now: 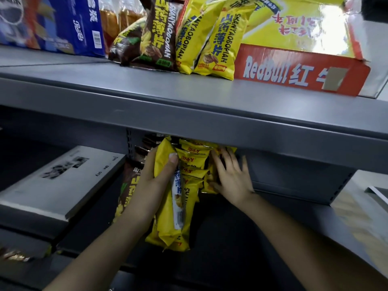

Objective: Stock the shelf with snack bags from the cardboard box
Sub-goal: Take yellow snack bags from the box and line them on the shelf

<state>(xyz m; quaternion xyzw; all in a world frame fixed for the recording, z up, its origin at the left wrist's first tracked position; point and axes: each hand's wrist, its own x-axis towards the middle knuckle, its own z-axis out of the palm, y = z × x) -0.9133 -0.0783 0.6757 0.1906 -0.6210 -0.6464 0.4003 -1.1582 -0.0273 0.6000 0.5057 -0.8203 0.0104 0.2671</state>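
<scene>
Under the grey upper shelf [189, 114], a row of yellow snack bags [193, 171] stands on the lower shelf. My left hand [156, 175] grips a bunch of yellow snack bags [168, 217] at the row's left end, thumb across the front. My right hand [233, 175] lies flat with spread fingers against the right side of the row. Brown snack bags [128, 185] stand left of my left hand. On the upper shelf stand a brown bag [155, 34] and yellow bags [218, 40]. The tops of the lower row are hidden by the shelf lip.
A red and yellow Red Bull cardboard box [298, 70] lies on the upper shelf at right, a blue drinks carton [63, 24] at left. A flat grey box [58, 179] sits on the lower shelf to the left. The lower shelf's dark surface [231, 238] runs beneath my arms.
</scene>
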